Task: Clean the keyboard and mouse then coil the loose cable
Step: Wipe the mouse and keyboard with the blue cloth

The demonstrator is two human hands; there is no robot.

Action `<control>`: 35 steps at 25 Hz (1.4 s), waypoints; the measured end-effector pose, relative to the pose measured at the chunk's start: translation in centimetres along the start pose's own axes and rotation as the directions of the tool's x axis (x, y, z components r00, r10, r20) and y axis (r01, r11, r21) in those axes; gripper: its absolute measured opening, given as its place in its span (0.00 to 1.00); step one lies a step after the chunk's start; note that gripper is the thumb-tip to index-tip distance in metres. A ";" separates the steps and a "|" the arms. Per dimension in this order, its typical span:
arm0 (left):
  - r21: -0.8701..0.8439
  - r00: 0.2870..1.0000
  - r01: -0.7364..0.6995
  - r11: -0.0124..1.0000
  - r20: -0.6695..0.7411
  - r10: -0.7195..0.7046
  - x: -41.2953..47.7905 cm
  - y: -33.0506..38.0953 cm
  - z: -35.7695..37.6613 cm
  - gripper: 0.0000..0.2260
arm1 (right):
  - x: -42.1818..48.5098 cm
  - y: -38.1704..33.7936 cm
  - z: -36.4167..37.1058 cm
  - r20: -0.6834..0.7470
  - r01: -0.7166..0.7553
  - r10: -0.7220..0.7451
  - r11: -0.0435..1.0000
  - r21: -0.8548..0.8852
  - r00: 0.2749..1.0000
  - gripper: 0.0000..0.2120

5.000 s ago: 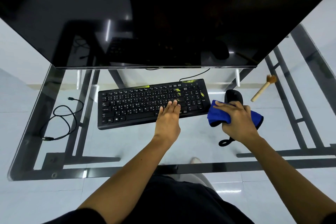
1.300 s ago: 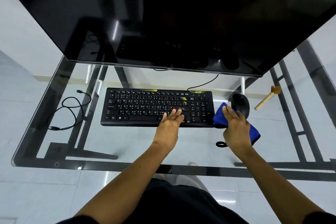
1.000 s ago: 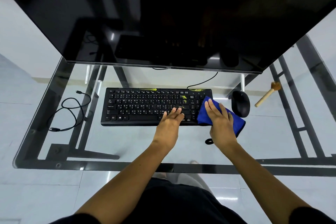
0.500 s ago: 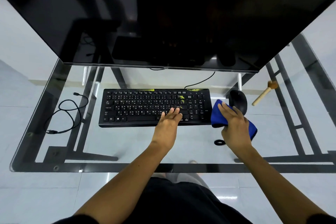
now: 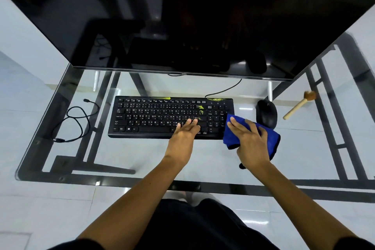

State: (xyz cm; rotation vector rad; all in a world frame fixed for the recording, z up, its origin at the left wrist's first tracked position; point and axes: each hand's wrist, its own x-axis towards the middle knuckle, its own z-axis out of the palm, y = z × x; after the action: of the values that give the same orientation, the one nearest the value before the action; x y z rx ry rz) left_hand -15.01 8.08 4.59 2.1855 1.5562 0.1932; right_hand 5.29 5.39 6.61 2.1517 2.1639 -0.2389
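Note:
A black keyboard [image 5: 154, 115] with yellow-green marks lies on the glass desk [image 5: 142, 156]. My left hand [image 5: 185, 134] rests flat on its lower right keys, fingers straight. My right hand [image 5: 249, 140] presses a blue cloth [image 5: 231, 138] with spread fingers against the keyboard's right end, over the number pad's edge. A black mouse [image 5: 266, 113] sits just right of the cloth, untouched. The loose black cable [image 5: 76, 122] lies in untidy loops at the desk's left.
A large dark monitor [image 5: 182, 16] overhangs the back of the desk. A wooden-handled brush [image 5: 298, 105] lies at the far right. The keyboard's own cord [image 5: 225, 89] runs back under the monitor. The metal frame shows through the glass.
My right hand has slid the blue cloth left from beside the mouse onto the keyboard's right end. My left hand has stayed on the keys.

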 end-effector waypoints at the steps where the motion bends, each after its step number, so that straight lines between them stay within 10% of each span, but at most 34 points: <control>1: -0.001 1.000 0.009 1.000 -0.009 -0.009 0.0 0.1 0.0 0.30 | -0.5 0.2 0.0 0.005 0.013 -0.013 1.000 0.019 1.000 0.38; 35: -0.070 0.992 0.119 0.990 -0.041 -0.122 0.0 0.9 0.7 0.28 | 4.1 1.5 -3.9 0.282 0.164 -0.160 0.986 0.010 0.946 0.37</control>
State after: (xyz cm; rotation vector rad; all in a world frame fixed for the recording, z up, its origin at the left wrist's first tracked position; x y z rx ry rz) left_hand -14.02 7.69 4.36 2.0413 1.6767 0.2547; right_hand 6.98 10.03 9.67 1.8026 2.1659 -0.5074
